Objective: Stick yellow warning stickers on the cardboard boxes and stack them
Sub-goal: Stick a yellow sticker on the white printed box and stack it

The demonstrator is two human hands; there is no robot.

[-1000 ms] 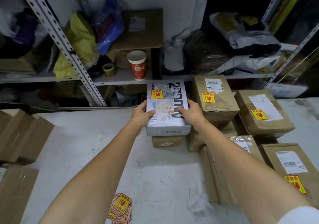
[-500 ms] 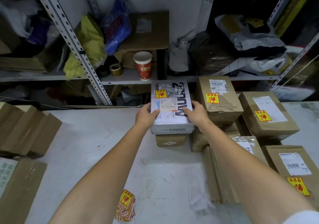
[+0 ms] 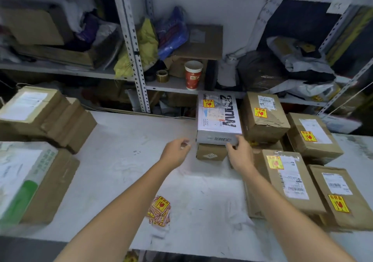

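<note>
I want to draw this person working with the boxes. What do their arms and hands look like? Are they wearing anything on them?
Both arms are bare from the bottom of the picture to the fingers: no sleeves, no gloves. The left hand and the right hand show no watch, bracelet or ring that I can see. The arms look long and stretched because the camera is wide-angle.

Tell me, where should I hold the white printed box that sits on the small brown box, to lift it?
Probably grip the white printed box by its two long sides, one hand each, coming from its near end. It lies flat and overhangs the small brown cardboard box, while a taller brown box crowds its right side.
</note>
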